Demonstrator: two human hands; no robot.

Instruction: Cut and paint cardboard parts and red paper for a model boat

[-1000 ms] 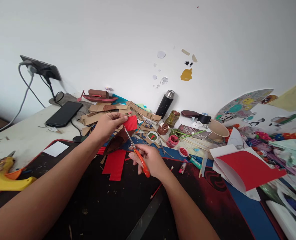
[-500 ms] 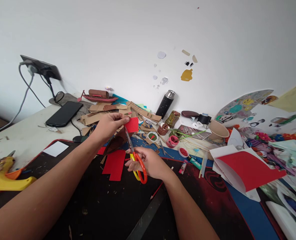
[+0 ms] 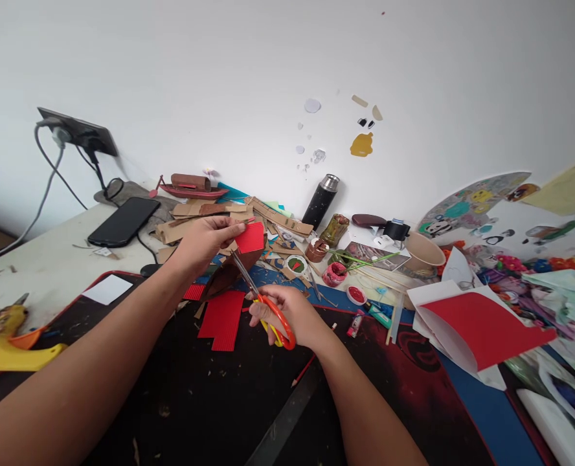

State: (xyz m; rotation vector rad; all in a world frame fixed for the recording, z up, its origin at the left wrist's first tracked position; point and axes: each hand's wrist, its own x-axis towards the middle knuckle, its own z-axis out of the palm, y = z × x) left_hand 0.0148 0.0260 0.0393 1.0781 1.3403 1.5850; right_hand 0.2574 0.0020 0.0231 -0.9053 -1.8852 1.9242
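My left hand [image 3: 213,237] pinches a small piece of red corrugated paper [image 3: 251,238] between thumb and fingers, held up above the desk. In my right hand [image 3: 290,315] are scissors [image 3: 283,325] with orange and yellow handles, my fingers through the loops. The blades point up and left, their tips just below the lower left edge of the red piece; whether they touch it I cannot tell. Beneath, a larger red corrugated sheet [image 3: 222,320] with a notched lower edge lies on the black mat [image 3: 195,401]. A brown curved piece [image 3: 219,277] lies behind the blades.
A yellow glue gun [image 3: 10,346] and a phone [image 3: 125,222] are on the left. Cardboard scraps, paint jars [image 3: 335,274] and a black flask [image 3: 320,202] crowd the wall side. A pencil [image 3: 304,371] and clear ruler [image 3: 287,421] lie near my right forearm.
The scissors have tilted further left, with their handles shifting right and slightly up. The red piece in my left hand has moved slightly left and up.
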